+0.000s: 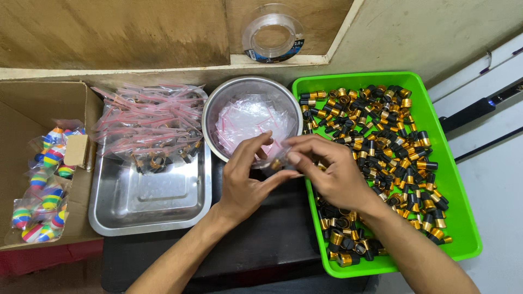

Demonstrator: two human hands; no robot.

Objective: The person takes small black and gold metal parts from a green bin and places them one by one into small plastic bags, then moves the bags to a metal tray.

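Note:
My left hand [245,177] and my right hand [329,171] meet over the dark table, just below a round steel bowl [213,111] that holds empty clear zip bags [248,117]. Together they pinch one small clear zip bag [276,159] with a black-and-gold ring part inside it. The left fingers hold the bag's near edge and the right fingers grip its right side. My right wrist lies over the green tray [455,190], which is full of several black-and-gold ring parts [381,125].
A square steel tray [147,204] on the left carries a pile of filled red-striped zip bags [147,122]. Left of it, a cardboard box [16,109] holds bagged striped floats [43,179]. A clear line spool [272,34] rests on the ledge behind. Dark rods [479,109] lie right.

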